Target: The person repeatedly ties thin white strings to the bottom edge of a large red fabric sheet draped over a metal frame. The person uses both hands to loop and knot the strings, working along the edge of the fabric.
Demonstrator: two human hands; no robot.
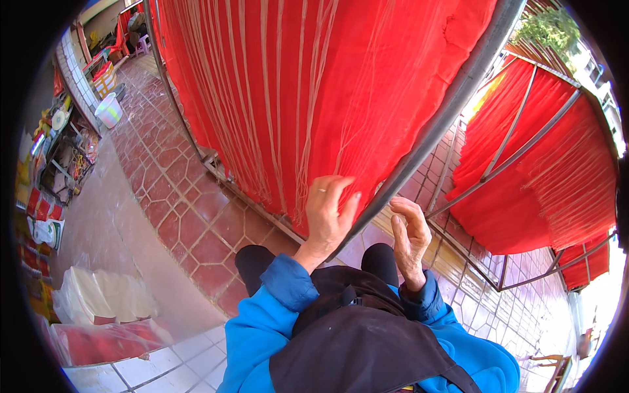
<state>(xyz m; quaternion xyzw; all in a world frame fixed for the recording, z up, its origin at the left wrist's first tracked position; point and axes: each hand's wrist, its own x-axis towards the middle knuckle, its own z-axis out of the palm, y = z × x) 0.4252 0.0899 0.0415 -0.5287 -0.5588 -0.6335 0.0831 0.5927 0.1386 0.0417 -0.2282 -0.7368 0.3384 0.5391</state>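
Observation:
A large red sheet, streaked with pale strands, hangs over a grey metal rail that runs diagonally across the view. My left hand, a ring on one finger, rests flat against the lower edge of the red sheet with its fingers spread. My right hand is on the other side of the rail, fingers curled loosely, holding nothing that I can see. Both forearms are in blue sleeves, above a dark apron.
A second metal frame with more red sheets stands at the right. Red paved floor stretches to the left. White stacks and bagged red material lie at lower left. A white bucket and cluttered shelves stand far left.

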